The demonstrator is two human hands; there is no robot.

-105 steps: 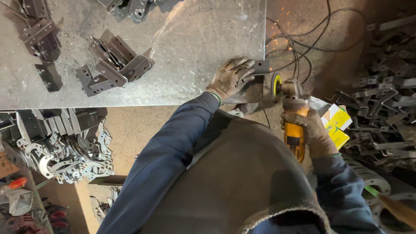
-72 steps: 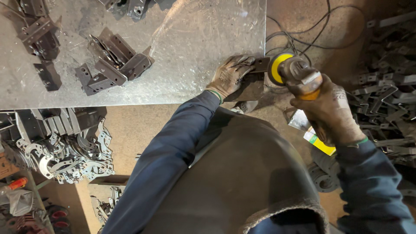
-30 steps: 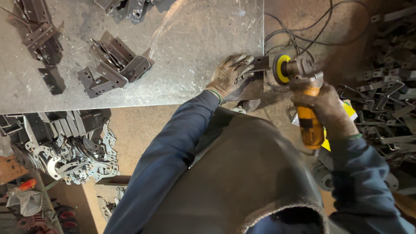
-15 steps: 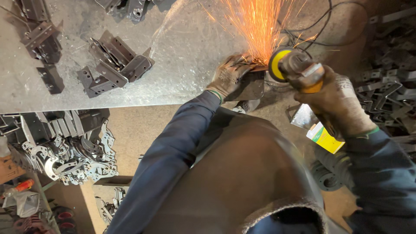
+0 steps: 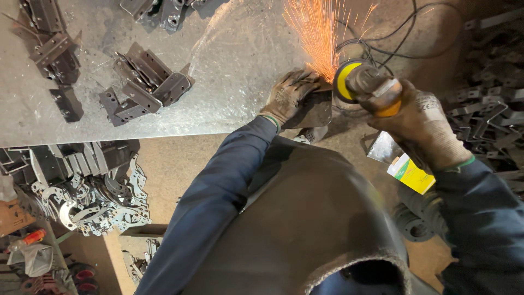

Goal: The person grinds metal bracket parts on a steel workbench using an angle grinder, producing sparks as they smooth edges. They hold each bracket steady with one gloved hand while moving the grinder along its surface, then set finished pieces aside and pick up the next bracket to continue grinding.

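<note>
Sparks (image 5: 316, 38) fan a little further toward twelve o'clock than half a second ago, while the angle grinder (image 5: 368, 87) and both gloved hands have barely shifted; the grinder's yellow-faced disc (image 5: 343, 82) meets the edge of a dark flat steel piece (image 5: 316, 109) at the table's corner, and orange streaks rise from that contact point; the steel piece is dull, matte and roughly rectangular, its outline partly covered by the glove; the left hand (image 5: 289, 95), in a grimy knitted glove, lies pressed over the piece with fingers spread across it, pinning it to the table; the right hand (image 5: 420, 128), gloved the same way, is wrapped tight around the grinder's orange body, which blurs with motion; the table (image 5: 229, 82) is a scratched, grey galvanised sheet; at nine o'clock from the piece lies a cluster of dark folded brackets (image 5: 144, 82), more at ten o'clock; black cables (image 5: 393, 33) loop at one o'clock; a yellow box (image 5: 409, 172) sits at five o'clock on the floor; stacked pale stamped plates (image 5: 93, 191) fill the seven o'clock corner; the disc guard and the piece's far edge are hidden by sparks and glove.
</note>
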